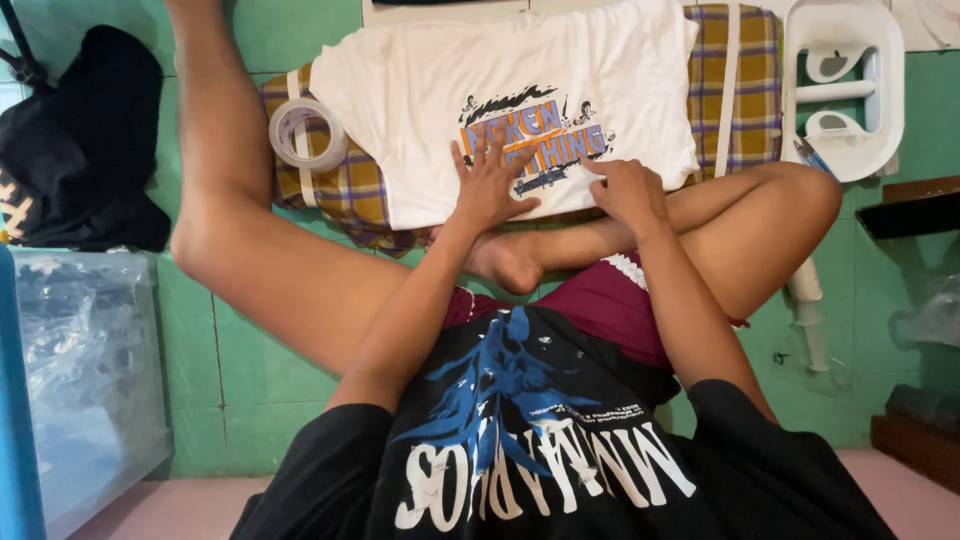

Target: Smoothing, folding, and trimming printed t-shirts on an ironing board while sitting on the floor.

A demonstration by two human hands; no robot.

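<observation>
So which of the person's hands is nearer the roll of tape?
Left. The left hand lies flat on the white T-shirt, with the roll of tape off to its left. The right hand rests farther along the shirt's hem.

The T-shirt (pixel 480 90) under the hands is white, with a chest print in orange and blue lettering edged in black. It lies on a checked cloth (pixel 745 90) of mustard yellow crossed by purple and dark lines, with white straps over it. The roll of tape (pixel 307 135) is translucent white. The floor (pixel 290 35) is green tile, turning pink at the near edge. The stool (pixel 845 80) is white plastic. The bundle of clothing (pixel 85 140) on the left is black. The person wears a black shirt printed blue and white, and maroon shorts.
</observation>
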